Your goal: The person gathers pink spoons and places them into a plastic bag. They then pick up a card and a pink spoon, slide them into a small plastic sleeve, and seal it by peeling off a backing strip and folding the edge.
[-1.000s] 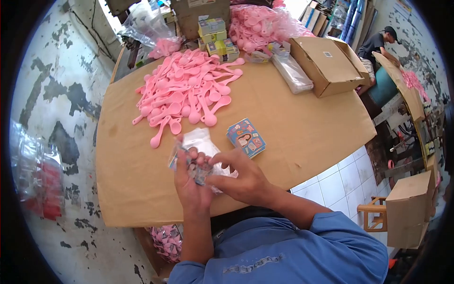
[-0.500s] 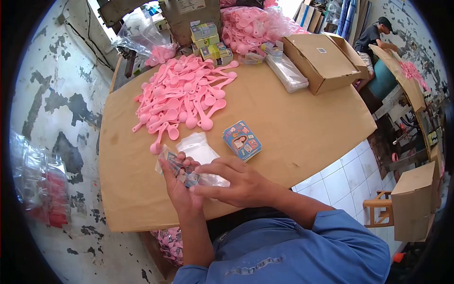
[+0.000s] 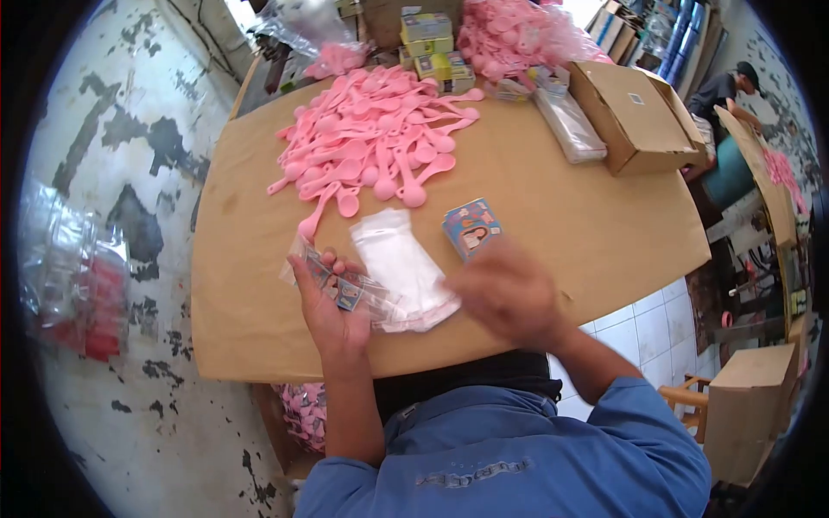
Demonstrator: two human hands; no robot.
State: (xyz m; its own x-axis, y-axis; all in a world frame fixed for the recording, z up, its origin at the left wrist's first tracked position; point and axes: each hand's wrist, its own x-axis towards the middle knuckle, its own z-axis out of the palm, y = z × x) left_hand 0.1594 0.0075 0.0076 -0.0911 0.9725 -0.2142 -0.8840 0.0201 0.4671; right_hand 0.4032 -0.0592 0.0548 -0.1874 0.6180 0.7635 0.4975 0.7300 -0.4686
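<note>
My left hand (image 3: 330, 321) is closed around a small clear plastic bag (image 3: 347, 293) with a printed card showing inside it. My right hand (image 3: 509, 298), smeared by motion, hovers at the near side of a stack of blue printed cards (image 3: 471, 228); its fingers cannot be made out. Between the hands lies a pile of clear, whitish plastic bags (image 3: 393, 255) on the brown-covered table (image 3: 596, 224). Beyond them spreads a big heap of pink measuring spoons (image 3: 371, 138), one of which reaches close to my left fingertips.
An open cardboard box (image 3: 635, 116) stands at the back right beside a packet of clear bags (image 3: 570, 125). Small boxes (image 3: 432, 43) and a bag of pink spoons (image 3: 509, 39) line the back. A person (image 3: 725, 99) works at the far right.
My right hand has pulled away from the bag and moved right, towards the card stack. My left hand still holds the bag. The view has shifted, so the table items appear higher and further right.
</note>
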